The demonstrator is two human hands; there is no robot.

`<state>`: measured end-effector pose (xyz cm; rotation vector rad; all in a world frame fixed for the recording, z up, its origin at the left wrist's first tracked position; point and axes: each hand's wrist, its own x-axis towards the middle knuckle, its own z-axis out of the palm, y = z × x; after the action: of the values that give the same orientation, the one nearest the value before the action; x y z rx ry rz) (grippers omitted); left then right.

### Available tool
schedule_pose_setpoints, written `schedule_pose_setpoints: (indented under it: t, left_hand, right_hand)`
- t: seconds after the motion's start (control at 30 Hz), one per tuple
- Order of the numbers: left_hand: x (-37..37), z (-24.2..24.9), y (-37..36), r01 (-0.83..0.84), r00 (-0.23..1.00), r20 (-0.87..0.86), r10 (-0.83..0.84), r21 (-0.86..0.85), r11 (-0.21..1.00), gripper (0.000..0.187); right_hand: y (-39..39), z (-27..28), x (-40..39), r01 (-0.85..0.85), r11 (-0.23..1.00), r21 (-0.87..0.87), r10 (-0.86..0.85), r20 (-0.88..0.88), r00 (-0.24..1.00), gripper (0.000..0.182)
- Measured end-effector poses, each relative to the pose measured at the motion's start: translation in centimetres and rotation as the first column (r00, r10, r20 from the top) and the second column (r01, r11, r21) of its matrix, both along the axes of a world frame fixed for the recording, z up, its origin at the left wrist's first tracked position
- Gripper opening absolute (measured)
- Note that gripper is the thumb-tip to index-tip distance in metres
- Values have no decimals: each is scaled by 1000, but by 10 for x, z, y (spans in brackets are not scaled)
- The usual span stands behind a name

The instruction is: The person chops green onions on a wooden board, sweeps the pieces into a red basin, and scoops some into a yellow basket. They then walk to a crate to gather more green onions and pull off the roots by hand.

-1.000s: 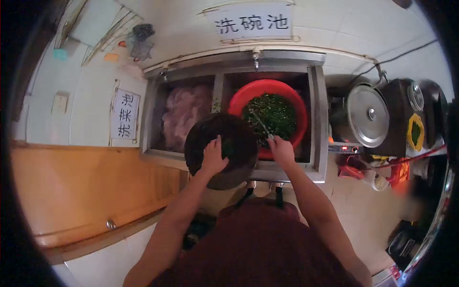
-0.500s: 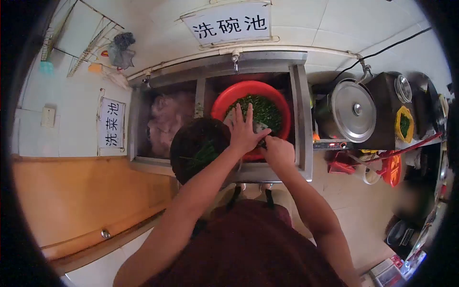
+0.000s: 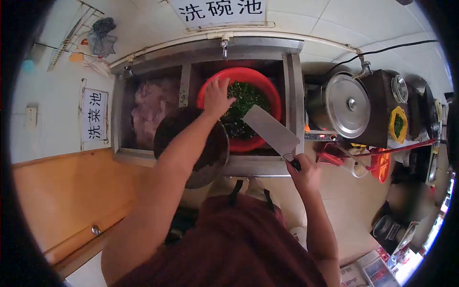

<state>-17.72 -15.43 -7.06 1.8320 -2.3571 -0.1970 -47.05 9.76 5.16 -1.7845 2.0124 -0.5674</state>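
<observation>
Left hand (image 3: 216, 98) is spread open over the round red plastic basin (image 3: 267, 91) of chopped greens (image 3: 241, 107) in the upper middle, right hand (image 3: 304, 172) clamped on the steel cleaver (image 3: 271, 130), blade hanging over the basin's right rim

I wore a dark maroon, short-sleeved top (image 3: 248, 248) that filled the lower part of the view and left both my arms bare from well above the elbow. Two narrow dark straps (image 3: 235, 187) ran down the front of it near my chest, side by side. My left hand (image 3: 216, 98) and my right hand (image 3: 306, 174) were bare: no gloves. Whether I wore rings or a watch was too small to tell.
</observation>
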Motion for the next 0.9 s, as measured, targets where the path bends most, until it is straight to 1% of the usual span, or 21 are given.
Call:
schedule_pose_setpoints:
  t: [0.03, 0.07, 0.1, 0.13, 0.17, 0.2, 0.23, 0.27, 0.3, 0.33, 0.37, 0.4, 0.43, 0.53, 0.57, 0.6, 0.63, 0.67, 0.73, 0.87, 0.9]
  left_hand:
    - [4, 3, -20, 18, 999, -35, -13, 124, 992, 67]
    - [7, 7, -30, 41, 997, -67, -25, 242, 969, 54]
    - [8, 12, -33, 45, 998, -60, -32, 237, 971, 54]
    - [10, 18, -32, 211, 967, 73, -244, 305, 929, 43]
    - [12, 22, -29, 348, 875, 189, -446, 395, 850, 32]
    - [12, 19, -25, 348, 870, 201, -450, 396, 850, 32]
    - [10, 11, -19, 337, 916, 178, -361, 148, 930, 28]
    - [5, 1, -16, 297, 951, 124, -284, -106, 949, 24]
    - [-3, -7, -14, 311, 946, 129, -298, -97, 945, 24]
    - [-11, -17, -12, 379, 924, 51, -379, 21, 925, 20]
    - [-19, -28, -11, 443, 896, -35, -443, 136, 886, 17]
    - [-31, -28, -11, 449, 881, -35, -472, 379, 809, 23]
    - [-42, -42, -7, 449, 879, -32, -476, 391, 803, 23]
    - [-71, -94, 1, 481, 859, -18, -512, 373, 793, 24]
    - [-77, -114, 3, 481, 858, -17, -514, 380, 790, 24]
    - [-84, -129, 6, 475, 870, 20, -492, 233, 849, 17]
    - [-88, -144, 11, 460, 884, 52, -465, 82, 884, 16]
    - [-88, -156, 12, 463, 882, 52, -469, 95, 881, 16]
    - [-82, -160, 11, 541, 805, 209, -555, 125, 832, 20]
    - [-80, -141, 5, 517, 828, 189, -528, 108, 849, 14]
    - [-82, -121, -3, 420, 891, 101, -443, 190, 888, 13]
  right_hand:
    - [5, -2, -4, -1, 1000, 6, 1, 0, 1000, 25]
    - [9, -7, -7, -54, 997, 63, 52, 33, 998, 24]
    - [12, -14, -5, -103, 988, 111, 95, 71, 993, 24]
    - [15, -25, 0, -103, 989, 104, 95, 79, 992, 24]
    - [18, -39, 6, -218, 971, 94, 204, 140, 969, 24]
    - [21, -48, 11, -324, 943, 77, 304, 199, 932, 24]
    - [23, -51, 18, -312, 947, 72, 292, 208, 934, 24]
    - [24, -54, 26, -391, 915, 100, 366, 203, 908, 24]
    - [25, -56, 35, -469, 873, 133, 440, 202, 875, 25]
    - [25, -54, 40, -476, 866, 155, 446, 191, 874, 27]
    - [28, -56, 41, -472, 867, 159, 439, 203, 875, 27]
    - [34, -60, 43, -430, 893, 135, 400, 198, 895, 27]
    - [40, -63, 42, -386, 916, 112, 361, 193, 912, 29]
    - [68, -78, 32, -285, 949, 133, 250, 229, 941, 29]
    - [78, -83, 28, -284, 949, 137, 247, 235, 940, 29]
    - [85, -85, 25, -257, 957, 133, 222, 231, 947, 27]
    - [91, -88, 21, -231, 964, 132, 197, 230, 953, 27]
    - [97, -91, 17, -228, 963, 141, 190, 238, 952, 27]
    - [102, -83, 15, -157, 970, 185, 107, 259, 960, 28]
    - [107, -82, 7, -112, 975, 192, 59, 263, 963, 29]
    - [105, -81, 4, -121, 977, 173, 71, 266, 961, 29]
